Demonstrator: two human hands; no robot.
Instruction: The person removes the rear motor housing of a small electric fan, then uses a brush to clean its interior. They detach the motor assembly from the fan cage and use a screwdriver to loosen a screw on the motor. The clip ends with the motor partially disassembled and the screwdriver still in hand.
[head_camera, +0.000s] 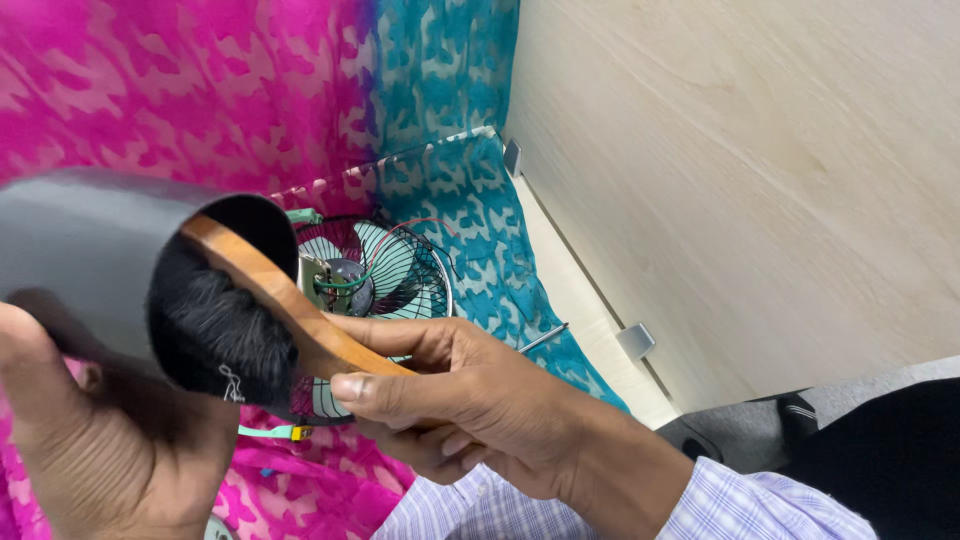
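My right hand (455, 395) grips the wooden handle of a brush (285, 300) with black bristles (215, 330). The bristles sit inside the open end of a grey tube-shaped housing (80, 250). My left hand (95, 440) holds that grey housing from below, close to the camera. Behind the brush lies a small fan (385, 275) with a wire grille, pale green blades and loose red, black and green wires. The fan rests on pink and teal patterned cloth (200, 90).
A thin metal rod, maybe a screwdriver shaft (543, 338), lies on the cloth to the right of the fan. A light wooden panel (750, 170) with small metal brackets (636, 341) stands on the right. A dark shoe (800, 412) shows at lower right.
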